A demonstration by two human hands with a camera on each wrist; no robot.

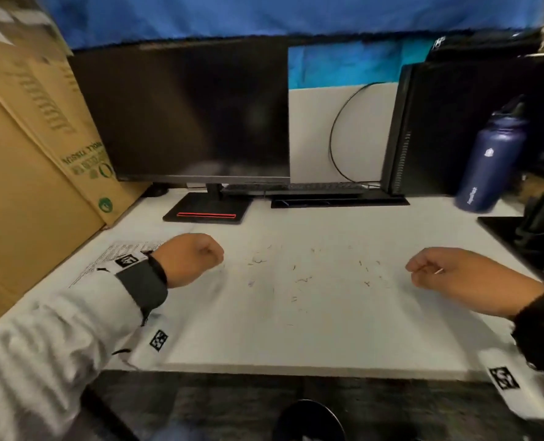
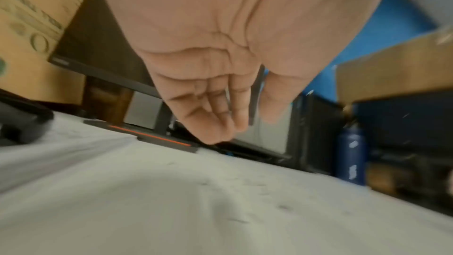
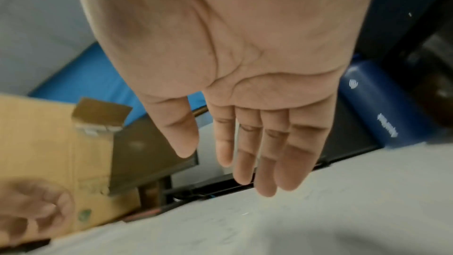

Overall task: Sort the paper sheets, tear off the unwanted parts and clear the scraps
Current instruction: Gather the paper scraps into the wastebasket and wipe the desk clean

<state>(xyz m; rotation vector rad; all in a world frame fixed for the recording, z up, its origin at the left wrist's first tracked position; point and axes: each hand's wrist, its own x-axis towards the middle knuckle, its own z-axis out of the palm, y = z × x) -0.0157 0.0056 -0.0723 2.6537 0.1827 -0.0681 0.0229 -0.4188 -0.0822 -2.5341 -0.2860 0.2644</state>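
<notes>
A printed paper sheet (image 1: 114, 259) lies on the white table (image 1: 296, 345) at the left, partly hidden under my left wrist. Tiny scraps and dark flecks (image 1: 296, 281) are scattered over the middle of the table. My left hand (image 1: 213, 256) hovers just right of the sheet. Its fingers (image 2: 220, 115) are loosely curled and hold nothing. My right hand (image 1: 414, 272) hovers over the right side of the table, palm down. Its fingers (image 3: 264, 162) are nearly straight and empty. A small white sliver (image 1: 438, 272) shows at that hand's edge.
A dark monitor (image 1: 181, 116) on a stand (image 1: 207, 214) and a keyboard (image 1: 296, 187) stand at the back. Cardboard boxes (image 1: 25, 186) wall off the left. A computer tower (image 1: 439, 128), a blue bottle (image 1: 490, 160) and black gear (image 1: 535, 237) crowd the right.
</notes>
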